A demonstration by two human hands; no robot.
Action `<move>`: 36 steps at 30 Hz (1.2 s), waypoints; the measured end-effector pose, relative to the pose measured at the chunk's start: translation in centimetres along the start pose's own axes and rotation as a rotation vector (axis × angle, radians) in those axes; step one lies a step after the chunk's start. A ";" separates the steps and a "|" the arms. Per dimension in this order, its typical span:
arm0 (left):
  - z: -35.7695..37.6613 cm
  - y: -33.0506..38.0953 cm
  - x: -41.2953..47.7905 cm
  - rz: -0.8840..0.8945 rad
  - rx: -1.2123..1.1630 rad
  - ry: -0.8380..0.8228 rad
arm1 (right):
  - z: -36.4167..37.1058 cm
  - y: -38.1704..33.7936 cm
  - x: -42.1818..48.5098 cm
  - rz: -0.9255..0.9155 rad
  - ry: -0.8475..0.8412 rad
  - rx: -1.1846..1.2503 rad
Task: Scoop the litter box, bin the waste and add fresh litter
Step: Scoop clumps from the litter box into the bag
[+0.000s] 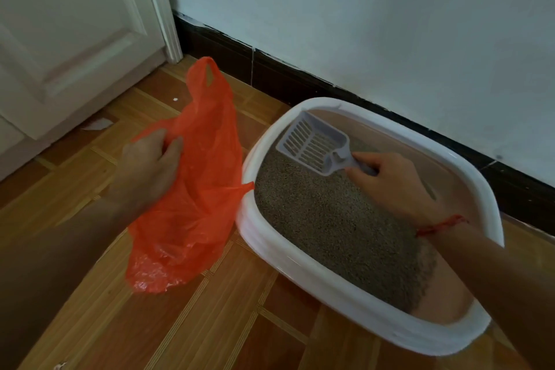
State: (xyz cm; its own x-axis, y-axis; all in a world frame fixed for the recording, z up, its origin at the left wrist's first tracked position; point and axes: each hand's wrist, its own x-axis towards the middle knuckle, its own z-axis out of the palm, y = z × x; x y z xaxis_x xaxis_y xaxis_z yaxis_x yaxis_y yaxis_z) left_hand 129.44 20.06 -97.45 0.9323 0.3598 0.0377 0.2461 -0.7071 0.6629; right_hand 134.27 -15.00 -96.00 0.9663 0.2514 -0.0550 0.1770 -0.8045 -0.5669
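Observation:
A white litter box (270, 237) with a pink inner tray stands on the floor along the wall, holding grey-brown litter (330, 219). My right hand (393, 186) grips the handle of a grey slotted scoop (312, 143), whose empty blade is raised over the far left corner of the litter. An orange plastic bag (195, 189) lies crumpled on the floor just left of the box, one corner touching the box rim. My left hand (150, 165) pinches the bag's upper edge.
A white door (75, 39) and its frame stand at the left. The pale wall with a dark skirting board (330, 84) runs behind the box. Wooden floor (225, 324) extends in front. A small white scrap (97, 124) lies near the door.

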 end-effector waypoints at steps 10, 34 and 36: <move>-2.3 -0.6 -0.2 -0.007 -0.047 0.093 | 3.5 -11.5 5.9 -0.271 -0.081 -0.386; -3.2 -1.8 0.0 0.013 -0.127 0.112 | 7.7 -15.6 7.0 -0.377 0.072 -0.601; -3.2 -1.7 0.0 0.011 -0.122 0.100 | 7.6 -15.3 6.9 -0.380 0.072 -0.596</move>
State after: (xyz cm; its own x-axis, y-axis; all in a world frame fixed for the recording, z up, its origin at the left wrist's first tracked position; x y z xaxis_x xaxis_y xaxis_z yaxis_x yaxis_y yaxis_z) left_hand 128.16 23.22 -96.20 0.9021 0.4157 0.1159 0.1963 -0.6344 0.7477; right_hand 136.78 3.17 -93.94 0.8235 0.5537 0.1236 0.5568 -0.8306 0.0109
